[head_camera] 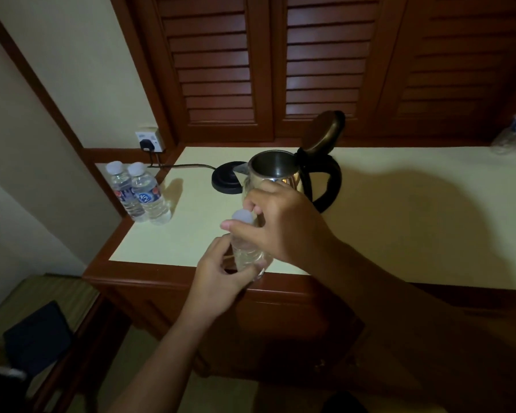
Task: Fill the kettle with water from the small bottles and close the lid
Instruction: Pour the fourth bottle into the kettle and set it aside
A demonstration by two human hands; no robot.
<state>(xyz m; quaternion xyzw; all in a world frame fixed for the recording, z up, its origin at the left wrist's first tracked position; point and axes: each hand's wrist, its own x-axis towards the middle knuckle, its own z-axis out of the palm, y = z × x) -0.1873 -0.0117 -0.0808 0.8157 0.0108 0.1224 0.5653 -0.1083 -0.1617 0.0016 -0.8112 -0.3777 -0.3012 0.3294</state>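
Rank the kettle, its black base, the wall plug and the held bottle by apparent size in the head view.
1. kettle
2. held bottle or black base: unsure, since the bottle is nearer the camera and both are partly hidden
3. wall plug

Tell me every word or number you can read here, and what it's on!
"K2": blue label of the clear plastic water bottle with white cap, right one of the standing pair.
Left standing bottle: label too blurred to read.
Shiny steel kettle, held clear bottle, white wall socket: no text readable.
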